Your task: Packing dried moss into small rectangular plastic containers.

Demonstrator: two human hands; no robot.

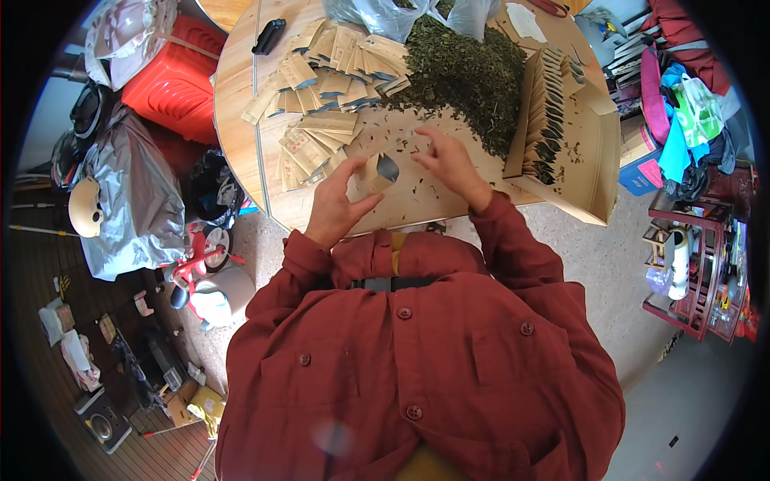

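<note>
At frame centre, the left hand point(341, 200) pinches an open-mouthed paper packet point(374, 181) near the table's point(235, 144) lower edge. The right hand point(449, 163), thumb and forefinger apart, is just beside it. Leaf-strewn open room separates stacked packets point(321, 72), upper left, from the carton point(589, 164), right.

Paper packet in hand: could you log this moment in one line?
left hand: holding paper packet, mouth open; right hand: apart from packet; leaf pile: on table
</note>
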